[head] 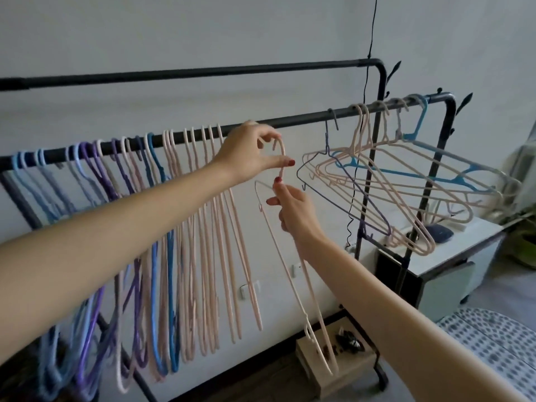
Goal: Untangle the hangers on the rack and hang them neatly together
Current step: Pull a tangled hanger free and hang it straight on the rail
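left hand (249, 152) pinches pink hanger (285, 256) hook | right hand (293, 211) grips neck | rail (304, 119) just behind

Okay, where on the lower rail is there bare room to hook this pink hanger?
Bare rail runs between the neat pink row and the dark hook. Left of it is packed; the tangled bunch crowds the right end.

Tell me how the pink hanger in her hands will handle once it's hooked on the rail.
The pink hanger looks thin and light, pinched by just fingertips of the left hand. Probably fairly stiff: it keeps its shape. Likely to swing on the rail.
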